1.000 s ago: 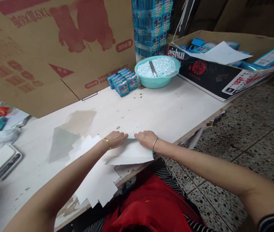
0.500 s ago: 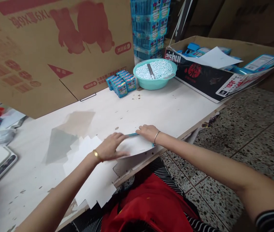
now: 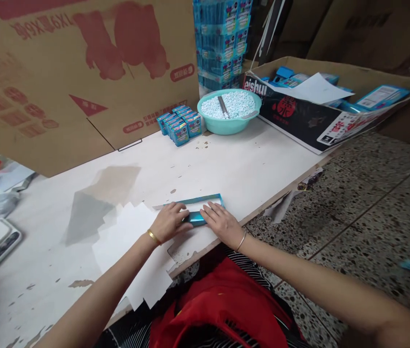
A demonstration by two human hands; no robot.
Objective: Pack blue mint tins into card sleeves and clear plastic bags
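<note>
Up come the blue walls (image 3: 200, 198), and our tray (image 3: 194, 205) takes shape! Left hand (image 3: 168, 222) grasps its near side; right hand (image 3: 223, 224) rests there, grip we can't tell.

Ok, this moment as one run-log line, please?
left hand: at blue carton, near side; right hand: fingers on same side; carton: far wall raised; white sheets: overlapping, left
</note>
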